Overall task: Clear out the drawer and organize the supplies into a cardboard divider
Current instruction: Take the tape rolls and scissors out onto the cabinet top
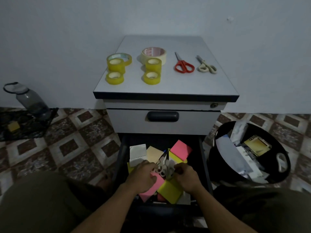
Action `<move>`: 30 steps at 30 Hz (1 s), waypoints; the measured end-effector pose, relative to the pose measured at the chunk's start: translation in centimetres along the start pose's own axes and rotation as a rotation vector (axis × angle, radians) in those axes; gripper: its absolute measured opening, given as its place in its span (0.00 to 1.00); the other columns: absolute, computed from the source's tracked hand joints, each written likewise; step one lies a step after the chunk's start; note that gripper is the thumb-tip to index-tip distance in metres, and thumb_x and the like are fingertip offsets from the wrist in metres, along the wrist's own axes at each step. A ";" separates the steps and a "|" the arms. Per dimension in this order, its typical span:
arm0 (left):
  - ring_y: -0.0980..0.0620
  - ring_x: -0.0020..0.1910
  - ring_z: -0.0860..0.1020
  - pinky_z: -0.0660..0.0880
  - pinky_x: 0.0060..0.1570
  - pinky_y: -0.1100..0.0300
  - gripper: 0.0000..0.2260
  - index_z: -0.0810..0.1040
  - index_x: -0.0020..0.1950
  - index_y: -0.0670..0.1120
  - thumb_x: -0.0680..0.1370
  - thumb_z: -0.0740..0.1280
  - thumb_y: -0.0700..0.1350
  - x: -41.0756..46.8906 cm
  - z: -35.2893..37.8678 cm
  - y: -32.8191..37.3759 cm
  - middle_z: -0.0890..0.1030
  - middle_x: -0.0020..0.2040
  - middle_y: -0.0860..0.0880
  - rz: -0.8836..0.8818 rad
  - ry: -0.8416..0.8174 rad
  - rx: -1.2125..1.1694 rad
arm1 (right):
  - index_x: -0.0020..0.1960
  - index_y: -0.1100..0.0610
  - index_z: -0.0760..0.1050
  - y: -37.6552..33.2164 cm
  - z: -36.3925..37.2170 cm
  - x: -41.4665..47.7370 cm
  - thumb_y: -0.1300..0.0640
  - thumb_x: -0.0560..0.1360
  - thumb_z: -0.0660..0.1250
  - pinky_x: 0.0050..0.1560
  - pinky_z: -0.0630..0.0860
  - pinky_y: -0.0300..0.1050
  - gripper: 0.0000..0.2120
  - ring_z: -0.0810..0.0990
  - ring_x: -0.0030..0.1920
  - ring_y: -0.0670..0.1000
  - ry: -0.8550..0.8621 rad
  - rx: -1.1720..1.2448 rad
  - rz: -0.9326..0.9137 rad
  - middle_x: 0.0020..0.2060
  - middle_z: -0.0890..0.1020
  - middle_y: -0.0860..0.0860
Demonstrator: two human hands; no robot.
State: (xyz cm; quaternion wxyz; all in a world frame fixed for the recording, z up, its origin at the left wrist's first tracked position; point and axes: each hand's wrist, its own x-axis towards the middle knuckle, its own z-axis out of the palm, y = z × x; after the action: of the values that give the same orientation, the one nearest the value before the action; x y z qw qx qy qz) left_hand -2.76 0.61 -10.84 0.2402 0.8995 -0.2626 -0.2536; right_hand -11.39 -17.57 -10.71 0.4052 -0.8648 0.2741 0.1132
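The bottom drawer (204, 158) of the cabinet (161, 123) stands pulled open, with both hands down inside it. The drawer holds loose supplies: a pink note pad (180, 147) at the rear right, a yellow pad (170, 190) at the front, white paper (138, 152) at the rear left, and pale-handled scissors (164, 165) lying in the middle with blades pointing rearward. The left hand (143, 178) has its fingers curled against the scissor handles. The right hand (186, 178) has its fingers curled just beside them. In this dim light I cannot tell whether either grip is closed on anything. On the cabinet top lie yellow tape rolls (116, 78), red scissors (183, 65) and cream scissors (206, 67). A black bin (218, 165) of paper stands on the floor to the right, and a bottle (32, 101) stands to the left.
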 end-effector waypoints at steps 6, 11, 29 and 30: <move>0.50 0.66 0.65 0.72 0.63 0.53 0.26 0.65 0.75 0.59 0.78 0.65 0.47 0.2 1.6 -0.8 0.63 0.66 0.51 0.020 0.033 0.167 | 0.63 0.54 0.76 0.5 1.3 0.9 0.57 0.75 0.70 0.50 0.73 0.38 0.17 0.80 0.56 0.53 0.012 0.002 -0.009 0.57 0.82 0.53; 0.48 0.66 0.64 0.72 0.63 0.52 0.26 0.65 0.76 0.61 0.79 0.64 0.46 0.6 2.3 -1.0 0.62 0.65 0.49 0.074 0.070 0.255 | 0.59 0.53 0.77 0.2 2.2 1.0 0.60 0.76 0.67 0.42 0.70 0.38 0.12 0.77 0.45 0.49 0.094 0.032 -0.019 0.44 0.78 0.48; 0.53 0.55 0.69 0.70 0.55 0.56 0.11 0.73 0.42 0.60 0.75 0.72 0.45 0.9 1.7 -1.0 0.72 0.51 0.59 0.155 0.183 -0.085 | 0.55 0.56 0.79 0.3 0.6 1.1 0.59 0.74 0.67 0.50 0.77 0.45 0.10 0.80 0.50 0.56 0.320 0.333 0.205 0.48 0.82 0.55; 0.51 0.53 0.70 0.71 0.52 0.56 0.14 0.71 0.41 0.62 0.75 0.71 0.45 0.8 1.5 -0.7 0.72 0.49 0.60 0.155 0.171 -0.111 | 0.53 0.54 0.79 0.2 0.4 1.0 0.59 0.74 0.67 0.51 0.79 0.48 0.09 0.81 0.49 0.57 0.329 0.347 0.200 0.47 0.83 0.54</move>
State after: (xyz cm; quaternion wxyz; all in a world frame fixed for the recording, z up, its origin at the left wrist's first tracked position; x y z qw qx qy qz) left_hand -2.81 0.24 -12.66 0.3298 0.8802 -0.2954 -0.1709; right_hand -10.65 -17.69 -11.50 0.4841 -0.7577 0.4359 -0.0381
